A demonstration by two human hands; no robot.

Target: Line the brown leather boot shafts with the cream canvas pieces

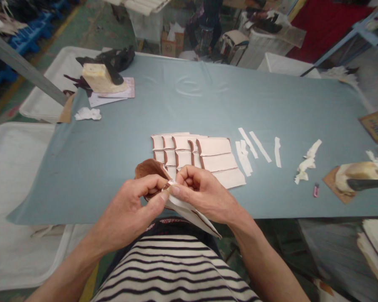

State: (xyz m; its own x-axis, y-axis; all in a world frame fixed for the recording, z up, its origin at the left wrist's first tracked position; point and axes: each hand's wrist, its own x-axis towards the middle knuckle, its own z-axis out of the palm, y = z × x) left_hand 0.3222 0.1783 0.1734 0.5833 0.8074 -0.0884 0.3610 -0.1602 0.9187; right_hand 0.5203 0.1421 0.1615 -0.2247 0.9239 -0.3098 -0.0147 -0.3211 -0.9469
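Observation:
Both hands meet over the table's near edge, closed on one brown-and-white sewn panel (192, 214). My left hand (132, 205) pinches it between thumb and fingers, and a brown flap of it curls up beyond the fingertips. Right against it, my right hand (201, 191) pinches the same panel near a small white bit at the fold. The panel's white side hangs down to the right, below my right hand. Just beyond the hands lies an overlapping row of similar white panels (219, 155) with brown edges, partly hidden by the hands.
White paper strips (260, 147) lie right of the panels on the blue-grey table (113, 159). Further right are crumpled tape (307, 163), a small pink object (316, 190) and a cream block (359, 176). Another block (101, 77) stands far left. White trays (15, 138) adjoin the left edge.

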